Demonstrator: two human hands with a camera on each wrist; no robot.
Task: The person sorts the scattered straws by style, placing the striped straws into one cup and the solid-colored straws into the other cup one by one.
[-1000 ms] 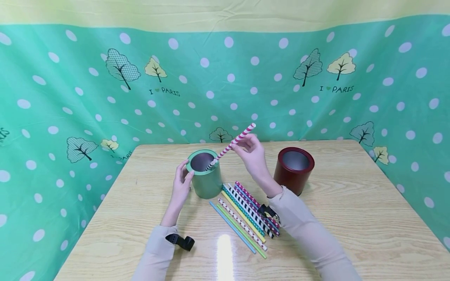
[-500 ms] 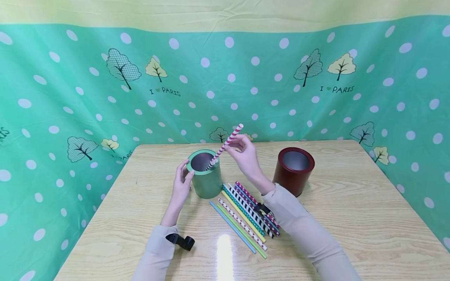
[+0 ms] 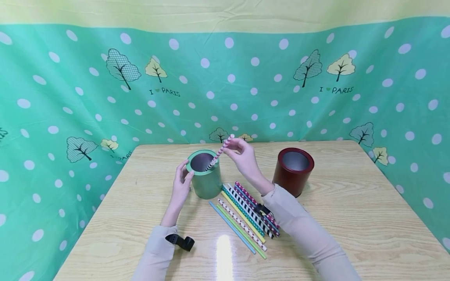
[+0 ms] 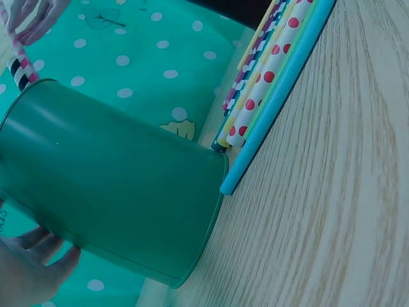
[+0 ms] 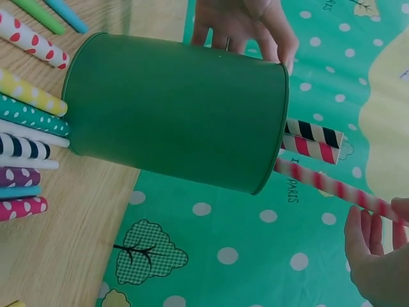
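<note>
My left hand (image 3: pixel 181 183) grips the rim and side of an upright green can (image 3: pixel 207 185). My right hand (image 3: pixel 246 158) pinches a pink-and-white striped paper straw (image 5: pixel 326 182) near its upper end. That straw slants down into the can's mouth, its lower end hidden inside. In the right wrist view, a black-and-white striped straw (image 5: pixel 313 132) and a red-and-white striped straw (image 5: pixel 312 148) stick out a short way over the rim. Right of the can's foot, several patterned and plain paper straws (image 3: pixel 242 218) lie side by side on the table.
A dark red can (image 3: pixel 294 171) stands open-topped on the wooden table (image 3: pixel 351 218), behind my right forearm. A green dotted cloth (image 3: pixel 225 86) hangs along the table's back edge. Each wrist wears a black strap with a camera (image 3: pixel 181 241).
My right hand has moved left toward the green can, and the pink-and-white straw has sunk deeper into it. The left hand and the can have stayed put.
</note>
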